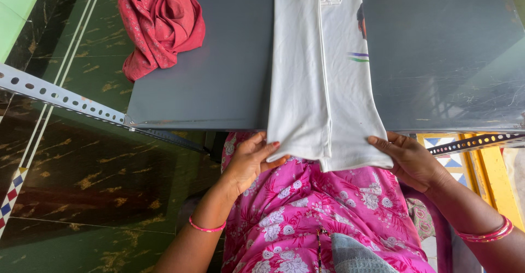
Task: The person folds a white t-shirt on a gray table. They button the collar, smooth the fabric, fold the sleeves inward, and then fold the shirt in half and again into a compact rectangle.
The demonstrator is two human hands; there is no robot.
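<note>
Scene: While I watch from the head camera, a folded white shirt (pixel 322 81) lies lengthwise on the grey desk (pixel 219 76), its near end hanging over the front edge toward the lap.
Left hand: the left hand (pixel 249 161) has its grip pinched on the shirt's near left corner, thumb on top, the other fingers tucked under the cloth.
Right hand: the right hand (pixel 407 161) is closed on the near right corner in the same way, fingertips on the hem.
Handling: I judge the cloth light, soft and limp; it will sag and slide on the smooth top, so the hem corners are the places to hold it.
Nearby: a crumpled red cloth (pixel 161 21) sits on the desk's far left corner, well apart from the shirt; a perforated metal rail (pixel 60 98) runs off to the left.
Hidden: the shirt's far end is cut off by the top of the frame, and a printed patch (pixel 360 38) is half folded under, possibly a picture, I can't tell.
Under-fingers: out of sight beneath the fabric.
</note>
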